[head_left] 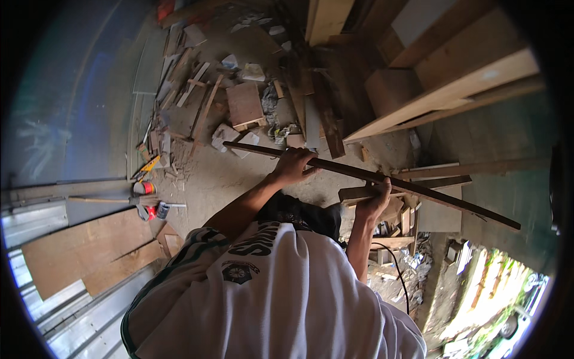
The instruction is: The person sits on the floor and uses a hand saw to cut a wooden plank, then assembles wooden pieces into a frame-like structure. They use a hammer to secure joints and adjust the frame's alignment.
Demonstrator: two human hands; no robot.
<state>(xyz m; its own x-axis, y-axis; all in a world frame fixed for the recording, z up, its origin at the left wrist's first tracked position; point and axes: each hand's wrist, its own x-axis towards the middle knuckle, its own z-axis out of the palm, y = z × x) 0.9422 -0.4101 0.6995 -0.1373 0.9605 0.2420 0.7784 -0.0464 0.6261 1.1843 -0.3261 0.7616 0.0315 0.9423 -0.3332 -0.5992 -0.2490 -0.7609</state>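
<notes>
A long, narrow, dark wooden strip [344, 169] slants across in front of me, its left end farther away and its right end nearer. My left hand [293, 166] is closed over it left of its middle. Farther right, my right hand [375, 200] grips the same strip, with the thumb up along its side. Just under the right hand lies a thick, dark piece of wood [354, 194]. How the fingers wrap beneath the strip is partly hidden.
Scrap boards, including a square wooden piece [244, 103], litter the floor ahead. Long planks [448, 94] lean at the upper right. At the left, a plywood sheet [66, 254] rests near corrugated metal [89, 323], beside some cans [144, 188]. A black cable [399, 272] hangs at my right.
</notes>
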